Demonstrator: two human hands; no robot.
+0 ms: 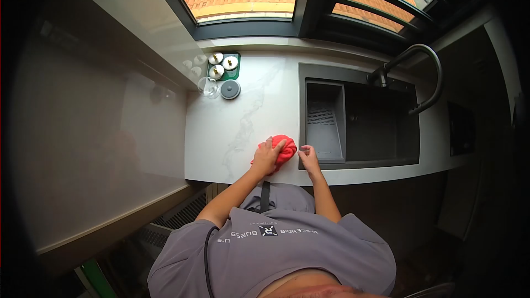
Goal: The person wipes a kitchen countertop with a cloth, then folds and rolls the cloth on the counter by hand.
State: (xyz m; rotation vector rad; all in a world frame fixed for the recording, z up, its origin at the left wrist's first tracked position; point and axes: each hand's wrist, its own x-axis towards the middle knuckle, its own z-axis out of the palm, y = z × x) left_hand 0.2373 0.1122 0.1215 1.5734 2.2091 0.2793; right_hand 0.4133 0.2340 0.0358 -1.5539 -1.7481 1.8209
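A bunched red cloth (285, 152) lies on the white marbled countertop (237, 127), just left of the sink. Over its left side rests my left hand (267, 156), fingers spread and pressing it against the counter. My right hand (309, 160) is just to the right of the cloth, above the sink's front left corner. Its fingers are curled with the thumb side toward the cloth, and a small gap separates them. I see no object in the right hand.
At the back left, a green tray (236, 58) holds several white lidded jars (231, 63). Before it are a grey round lid or container (230, 89) and a clear glass bowl (208, 87). A dark sink (381, 127) with a curved faucet (439, 77) is at right; a wall (121, 110) bounds the left.
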